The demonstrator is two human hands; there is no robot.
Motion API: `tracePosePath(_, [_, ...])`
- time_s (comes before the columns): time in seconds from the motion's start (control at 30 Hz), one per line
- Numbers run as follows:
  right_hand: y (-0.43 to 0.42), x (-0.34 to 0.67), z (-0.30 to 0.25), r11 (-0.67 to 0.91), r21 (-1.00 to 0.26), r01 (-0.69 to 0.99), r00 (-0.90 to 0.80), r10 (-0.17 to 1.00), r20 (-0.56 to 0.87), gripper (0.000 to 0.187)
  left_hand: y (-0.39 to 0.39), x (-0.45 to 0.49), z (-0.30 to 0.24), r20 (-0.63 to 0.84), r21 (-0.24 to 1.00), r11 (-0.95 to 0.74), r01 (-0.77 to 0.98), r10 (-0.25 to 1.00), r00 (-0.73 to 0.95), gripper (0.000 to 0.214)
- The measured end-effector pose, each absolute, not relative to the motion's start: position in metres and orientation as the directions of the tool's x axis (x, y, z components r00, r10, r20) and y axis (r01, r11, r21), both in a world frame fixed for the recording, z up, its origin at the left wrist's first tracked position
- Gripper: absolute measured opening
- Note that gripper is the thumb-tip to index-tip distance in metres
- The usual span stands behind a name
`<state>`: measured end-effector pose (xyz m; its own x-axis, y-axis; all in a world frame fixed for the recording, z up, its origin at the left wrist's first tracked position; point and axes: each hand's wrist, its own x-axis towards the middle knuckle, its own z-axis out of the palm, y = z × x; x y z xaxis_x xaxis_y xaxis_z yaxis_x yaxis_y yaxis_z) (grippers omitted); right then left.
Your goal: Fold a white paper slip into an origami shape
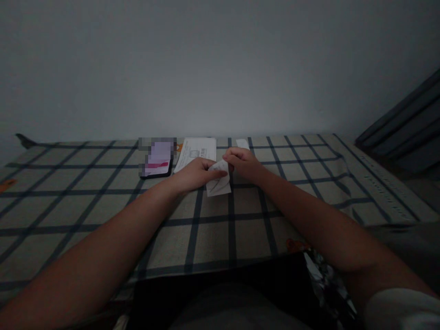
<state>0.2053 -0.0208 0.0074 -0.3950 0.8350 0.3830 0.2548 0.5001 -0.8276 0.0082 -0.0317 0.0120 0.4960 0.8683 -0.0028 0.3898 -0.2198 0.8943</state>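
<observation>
White paper (pixel 218 188), creased, is held in front and right of the printed sheet (pixel 195 149): the left hand (pixel 196 174) pinches it under the thumb, the right hand (pixel 243 163) grips its upper corner. Some folding looks done, though unfinished; the lower edge hangs loose.

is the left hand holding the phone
No, the left hand holds folded white paper, while the phone lies on the checked tablecloth.
</observation>
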Motion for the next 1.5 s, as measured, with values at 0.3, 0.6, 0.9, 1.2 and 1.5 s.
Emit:
tracePosePath(0.3, [-0.01,0.205,-0.003,0.436,-0.898,0.062,-0.33,0.858,0.394,0.037,-0.027,0.011,0.01,0.219,0.962,-0.243,0.125,0.959,0.177,0.036])
tracePosePath(0.6, [-0.006,0.206,-0.007,0.515,-0.851,0.105,-0.277,0.837,0.472,0.031,-0.03,0.014,0.012,0.2,0.978,-0.206,0.044,0.973,0.116,0.042])
tracePosePath(0.9, [-0.007,0.206,-0.005,0.666,-0.714,0.214,-0.225,0.745,0.628,0.024,-0.032,0.019,0.012,0.179,0.983,-0.173,-0.057,0.976,0.127,0.036])
tracePosePath(1.2, [-0.006,0.204,-0.005,0.453,-0.889,0.061,-0.296,0.859,0.418,0.036,-0.027,0.018,0.01,0.094,0.988,-0.075,-0.138,0.987,0.131,0.04])
tracePosePath(1.5, [-0.007,0.205,-0.006,0.47,-0.873,0.128,-0.265,0.865,0.427,0.031,-0.026,0.017,0.006,0.125,0.992,-0.119,-0.038,0.97,0.208,0.043])
